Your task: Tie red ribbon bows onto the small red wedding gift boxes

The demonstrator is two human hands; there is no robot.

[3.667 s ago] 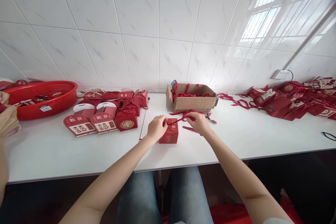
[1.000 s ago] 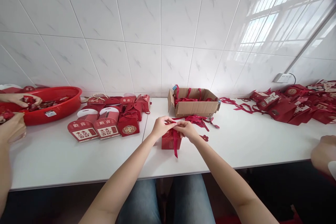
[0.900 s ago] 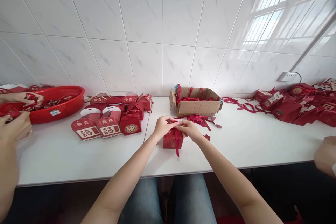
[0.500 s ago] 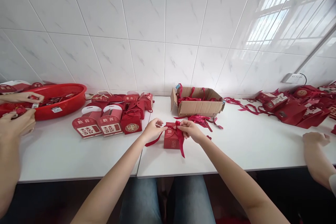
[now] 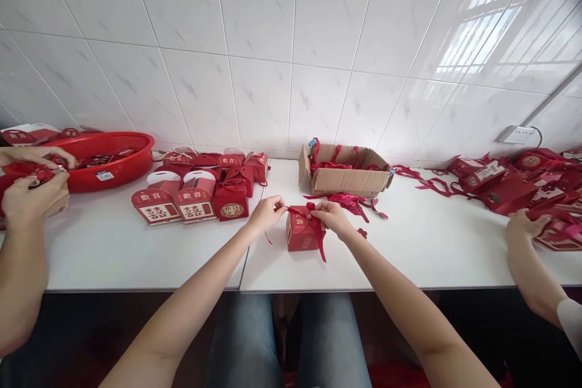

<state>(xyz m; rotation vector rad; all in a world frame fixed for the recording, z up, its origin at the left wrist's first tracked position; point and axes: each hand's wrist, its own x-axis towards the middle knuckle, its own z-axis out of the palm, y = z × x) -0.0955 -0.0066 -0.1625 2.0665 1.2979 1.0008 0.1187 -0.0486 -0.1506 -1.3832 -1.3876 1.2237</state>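
On the two boxes with white handles (image 5: 157, 207), which are placed to the left of the carton (image 5: 350, 180) and further forward, 歡喜 is printed in pale characters, and under it a large 囍 is shown on a white panel. A round gold emblem (image 5: 233, 211) is carried by the square box beside them; its characters cannot be read surely. The white sticker (image 5: 104, 175) on the red basin (image 5: 131, 174), far to the left of the carton, is too small to be read.

The small red box (image 5: 301, 237) is placed in front of the carton, a little to its left. Pale characters are printed on it, partly covered by the ribbon (image 5: 321, 247). The ribbon is pinched tightly by the left hand (image 5: 268, 214) at one end, and by the right hand (image 5: 333, 216) at the bow.

In comparison with half a second ago, the left fingers, before spread, are now brought together, and the loose end below them is seen only as a thin piece. Far to the right of the carton, another person's hand (image 5: 525, 224) is now laid at the pile of red boxes (image 5: 507, 194).
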